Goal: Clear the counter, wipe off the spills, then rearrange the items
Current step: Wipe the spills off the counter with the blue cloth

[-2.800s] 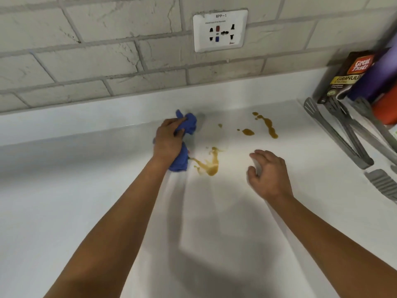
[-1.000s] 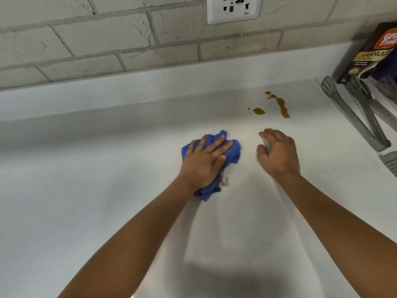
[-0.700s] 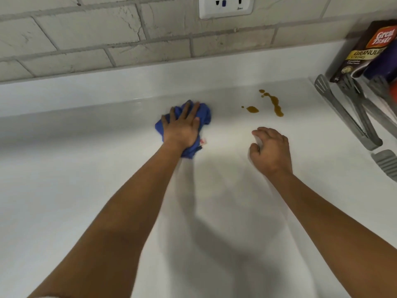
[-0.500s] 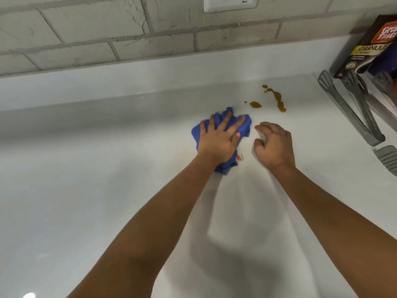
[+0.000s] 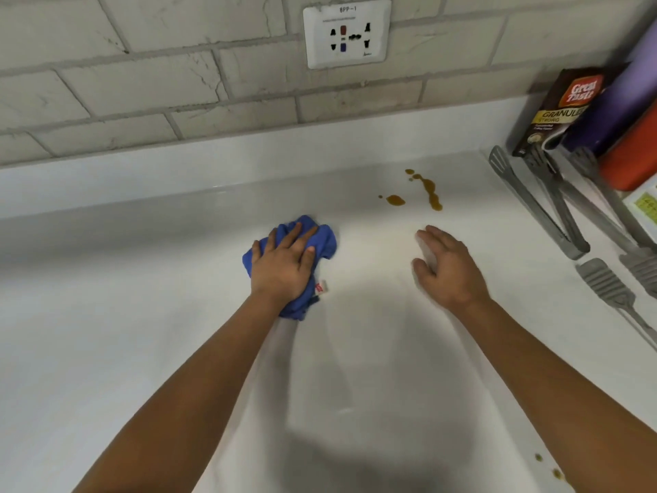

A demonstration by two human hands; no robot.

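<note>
— While the left hand (image 5: 282, 268) lies flat over it, how does the blue cloth (image 5: 325, 241) look from the head view?

— Bunched and creased, a deep blue. It sits on the white tabletop (image 5: 142, 332) roughly mid-frame, near the back upstand. A small white tag with red print (image 5: 321, 287) sticks out at its right edge, just beside the wrist.

— And the fingers on that hand?

— Straight and a little spread, pressing down on the cloth rather than curling round it. Cloth shows past the fingertips and below the heel of the hand.

— What about the right hand (image 5: 449, 270)?

— It rests on the bare tabletop, well to the right of the cloth, apart from it. Its fingers are loosely bent, lightly blurred, and hold nothing.

— Where are the spills?

— Brown spill marks (image 5: 428, 192) lie beyond the right hand, towards the back: a round drop, a tiny dot left of it, and a streak running down to the right. The cloth does not touch them. A few more brown specks (image 5: 554, 471) sit at the lower right, beside the right forearm.

— Anything else around?

— Grey metal tongs (image 5: 537, 204) lie along the right side, with a grey slotted spatula (image 5: 604, 282) nearer the front. Behind them stands a brown coffee pack (image 5: 565, 108) reading "Great Taste", next to a purple container (image 5: 625, 90) and an orange one (image 5: 636, 158). A white wall socket (image 5: 346, 32) is set in the grey tiled wall (image 5: 142, 83) above.
</note>
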